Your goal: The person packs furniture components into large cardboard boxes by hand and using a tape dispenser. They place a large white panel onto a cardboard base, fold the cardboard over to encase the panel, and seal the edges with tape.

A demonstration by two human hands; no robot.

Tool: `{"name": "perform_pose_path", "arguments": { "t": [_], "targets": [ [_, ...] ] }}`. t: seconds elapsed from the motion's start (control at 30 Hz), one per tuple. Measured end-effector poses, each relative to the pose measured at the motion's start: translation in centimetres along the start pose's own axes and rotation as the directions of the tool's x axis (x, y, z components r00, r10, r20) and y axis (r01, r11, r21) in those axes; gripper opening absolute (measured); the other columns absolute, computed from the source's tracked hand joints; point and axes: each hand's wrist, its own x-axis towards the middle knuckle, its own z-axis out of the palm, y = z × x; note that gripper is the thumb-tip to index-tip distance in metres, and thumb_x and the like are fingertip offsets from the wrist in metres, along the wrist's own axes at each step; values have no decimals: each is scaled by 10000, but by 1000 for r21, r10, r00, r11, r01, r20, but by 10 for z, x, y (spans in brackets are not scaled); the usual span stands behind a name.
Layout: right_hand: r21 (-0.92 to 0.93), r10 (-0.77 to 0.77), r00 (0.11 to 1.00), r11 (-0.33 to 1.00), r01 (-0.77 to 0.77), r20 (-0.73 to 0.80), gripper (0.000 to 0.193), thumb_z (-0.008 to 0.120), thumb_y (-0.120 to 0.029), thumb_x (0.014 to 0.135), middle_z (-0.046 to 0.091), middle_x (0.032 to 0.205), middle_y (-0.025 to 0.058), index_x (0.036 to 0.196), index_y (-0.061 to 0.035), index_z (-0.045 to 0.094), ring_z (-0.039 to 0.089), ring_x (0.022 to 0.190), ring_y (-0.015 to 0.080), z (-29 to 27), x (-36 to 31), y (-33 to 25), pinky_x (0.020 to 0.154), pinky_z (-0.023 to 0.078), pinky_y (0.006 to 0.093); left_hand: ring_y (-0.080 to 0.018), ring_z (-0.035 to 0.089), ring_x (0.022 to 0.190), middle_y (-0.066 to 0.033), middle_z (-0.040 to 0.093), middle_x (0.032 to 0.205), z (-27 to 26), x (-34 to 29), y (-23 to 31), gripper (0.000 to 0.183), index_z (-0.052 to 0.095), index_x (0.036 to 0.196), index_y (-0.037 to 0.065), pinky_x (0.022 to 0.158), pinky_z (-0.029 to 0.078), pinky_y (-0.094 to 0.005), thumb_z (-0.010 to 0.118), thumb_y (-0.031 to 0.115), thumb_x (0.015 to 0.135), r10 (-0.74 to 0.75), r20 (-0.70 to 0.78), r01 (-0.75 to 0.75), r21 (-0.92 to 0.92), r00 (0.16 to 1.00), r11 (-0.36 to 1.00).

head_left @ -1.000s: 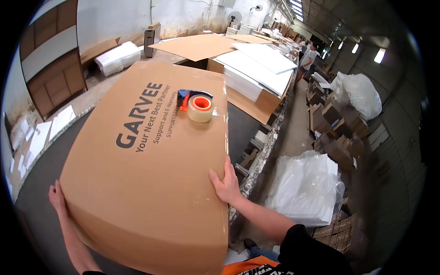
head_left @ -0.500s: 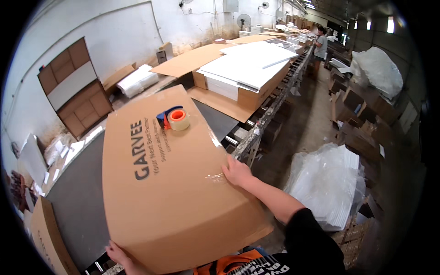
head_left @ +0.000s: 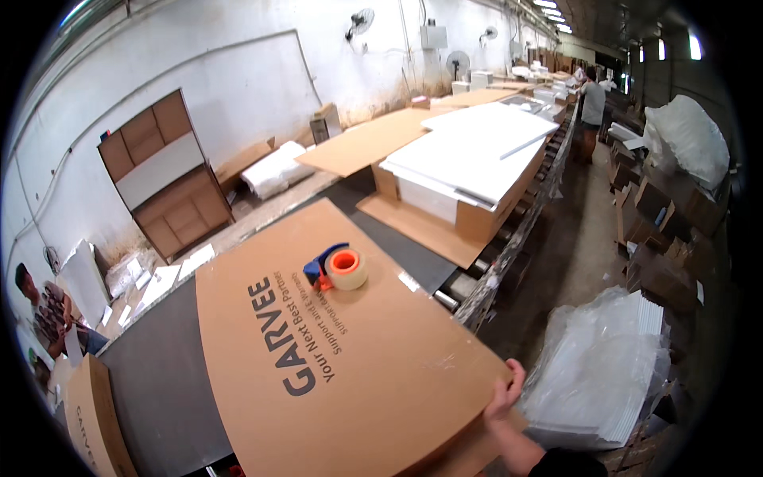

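Your right hand [head_left: 502,397] has the brown carton [head_left: 397,358] by its right-hand corner, fingers curled round the edge and clamped on the cardboard, thumb tight against them; your left hand is out of view, so I can't tell how its fingers stand. Out along the forearm, there's a dark sleeve at the lower edge of the view. The carton lies across the dark belt [head_left: 163,381], its right corner jutting past the belt's right edge, big dark print on its top face. And there's the tape dispenser [head_left: 342,269], blue and orange with a fat clear roll, resting on the carton's top close to the far right edge, nearer the far corner than yours! Beyond that corner, an open carton [head_left: 474,226] sits toward the belt's right edge, white boards [head_left: 485,139] piled in it and a flap lying out over the belt. Off the belt's right edge, a plastic-wrapped stack of white sheets [head_left: 596,366] stands low beside you. Over on the left, another carton [head_left: 95,417] stands on the belt's near side, and a co-worker [head_left: 60,318] is past the left edge.
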Motion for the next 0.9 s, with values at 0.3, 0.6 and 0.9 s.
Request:
{"name": "perform_pose_path", "arguments": {
  "t": [0.3, 0.6, 0.9],
  "targets": [
    [-2, -72, 997, 997, 72, 27, 396, 508, -152, 834, 563, 1170, 127, 1173, 47, 559, 530, 1071, 214, 58, 85, 47, 961, 408, 330, -258, 582, 783, -175, 632, 881, -2, -52, -15, 370, 606, 941, -30, 701, 503, -384, 750, 294, 833, 11, 126, -54, 343, 992, 938],
    [-225, -98, 986, 966, 126, 134, 338, 518, -152, 866, 652, 1107, 108, 1154, -8, 620, 619, 991, 230, 135, 185, 69, 863, 472, 314, -476, 338, 1320, -274, 181, 1520, 137, -142, 167, 1208, 264, 1458, 18, 1044, 376, -549, 910, 345, 491, 214, 920, -927, 269, 328, 260],
    [593, 666, 732, 536, -601, 141, 396, 438, -323, 991, 572, 1224, 77, 1259, -44, 522, 517, 1151, 176, -53, 138, 188, 990, 399, 335, -596, 331, 1282, -323, 367, 1426, 169, -179, 134, 1129, 356, 1411, -28, 1054, 315, -640, 891, 316, 479, 250, 966, -993, 29, 56, 113]
  ]
}}
